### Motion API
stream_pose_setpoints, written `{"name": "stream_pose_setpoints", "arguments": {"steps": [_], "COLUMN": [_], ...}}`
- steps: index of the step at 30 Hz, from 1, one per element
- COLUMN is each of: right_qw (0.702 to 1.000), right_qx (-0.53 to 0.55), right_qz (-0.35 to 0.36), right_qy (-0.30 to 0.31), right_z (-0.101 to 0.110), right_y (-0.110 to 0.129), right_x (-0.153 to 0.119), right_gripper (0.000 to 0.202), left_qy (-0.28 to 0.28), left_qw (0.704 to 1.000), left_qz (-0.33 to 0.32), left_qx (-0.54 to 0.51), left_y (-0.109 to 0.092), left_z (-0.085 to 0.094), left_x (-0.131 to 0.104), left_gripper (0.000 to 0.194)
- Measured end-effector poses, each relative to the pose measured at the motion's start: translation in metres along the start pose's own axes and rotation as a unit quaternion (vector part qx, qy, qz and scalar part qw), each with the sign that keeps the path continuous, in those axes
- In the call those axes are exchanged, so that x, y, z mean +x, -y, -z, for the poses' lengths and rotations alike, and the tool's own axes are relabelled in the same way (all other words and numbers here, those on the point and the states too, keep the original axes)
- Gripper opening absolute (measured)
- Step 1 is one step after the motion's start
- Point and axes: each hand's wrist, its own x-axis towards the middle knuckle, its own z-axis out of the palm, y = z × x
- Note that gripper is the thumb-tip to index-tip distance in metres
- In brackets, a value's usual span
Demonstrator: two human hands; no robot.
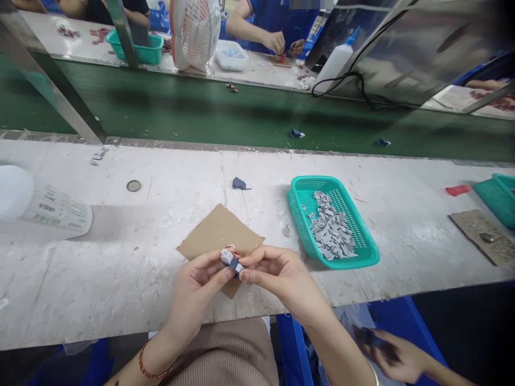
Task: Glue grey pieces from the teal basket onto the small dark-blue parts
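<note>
Both my hands meet over a brown cardboard piece point(220, 231) near the table's front edge. Between their fingertips is a small grey and dark blue part point(232, 261). My left hand point(197, 284) pinches its left side with thumb and fingers. The right side is pinched by my right hand point(281, 271). A green basket point(374, 257) to the right holds many small grey pieces point(332, 228). Beyond the cardboard lies a loose dark blue part point(239, 183).
A white bottle point(52, 206) lies at the left, near a bottle cap point(133, 185). A green belt point(181, 118) carries small parts behind the table. Another person's hand point(396, 356) is at lower right. Across the belt stand a fan point(196, 32) and co-workers.
</note>
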Motion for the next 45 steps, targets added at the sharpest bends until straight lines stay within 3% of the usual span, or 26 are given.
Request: {"name": "stream_pose_setpoints", "arguments": {"steps": [4,7,11,13,15,17,19,21,24,26,28,33,37,40,42,45], "right_qw": [0.997,0.996,0.991,0.982,0.955,0.907,0.857,0.811,0.789,0.783,0.772,0.766,0.772,0.764,0.755,0.739], "right_qx": [0.071,0.051,-0.017,-0.086,-0.181,-0.281,-0.396,-0.508,-0.565,-0.581,-0.598,-0.608,-0.6,-0.61,-0.624,-0.649], "right_qz": [-0.016,0.048,0.122,0.152,0.184,0.194,0.166,0.108,0.075,0.071,0.067,0.064,0.054,0.044,0.038,0.025], "right_qy": [-0.019,-0.056,-0.043,-0.065,-0.143,-0.244,-0.286,-0.268,-0.228,-0.212,-0.205,-0.198,-0.203,-0.204,-0.195,-0.178], "right_z": [-0.004,-0.012,-0.01,0.007,0.038,0.077,0.117,0.147,0.169,0.171,0.169,0.169,0.173,0.173,0.17,0.165], "right_y": [-0.01,-0.014,-0.012,-0.007,0.0,0.006,0.011,0.014,0.016,0.017,0.017,0.016,0.016,0.015,0.015,0.018], "right_x": [0.002,-0.001,-0.006,-0.007,-0.005,0.002,0.014,0.029,0.05,0.059,0.061,0.056,0.053,0.051,0.049,0.046], "right_gripper": [0.017,0.013,0.011,0.014,0.015,0.018,0.023,0.028,0.027,0.024,0.021,0.018,0.018,0.019,0.021,0.026], "left_qy": [0.015,0.01,-0.022,-0.031,-0.049,-0.07,-0.087,-0.105,-0.139,-0.165,-0.186,-0.232,-0.205,-0.163,-0.117,-0.016], "left_qw": [1.0,1.0,0.999,0.997,0.991,0.982,0.968,0.944,0.884,0.828,0.794,0.713,0.683,0.662,0.648,0.642], "left_qz": [0.003,0.006,0.019,0.008,-0.019,-0.056,-0.103,-0.165,-0.245,-0.24,-0.23,-0.233,-0.204,-0.229,-0.262,-0.291], "left_qx": [0.002,-0.005,0.039,0.077,0.121,0.166,0.213,0.267,0.373,0.48,0.531,0.62,0.67,0.695,0.706,0.709], "left_y": [-0.002,-0.002,-0.003,-0.008,-0.017,-0.03,-0.046,-0.064,-0.091,-0.11,-0.129,-0.164,-0.169,-0.163,-0.155,-0.138], "left_z": [-0.004,-0.008,-0.008,-0.003,0.004,0.012,0.021,0.032,0.051,0.062,0.069,0.072,0.067,0.05,0.028,-0.021], "left_x": [0.0,0.003,0.013,0.02,0.028,0.04,0.059,0.088,0.144,0.183,0.216,0.264,0.286,0.299,0.306,0.319], "left_gripper": [0.029,0.041,0.041,0.045,0.046,0.046,0.045,0.044,0.042,0.038,0.031,0.024,0.024,0.034,0.036,0.033]}}
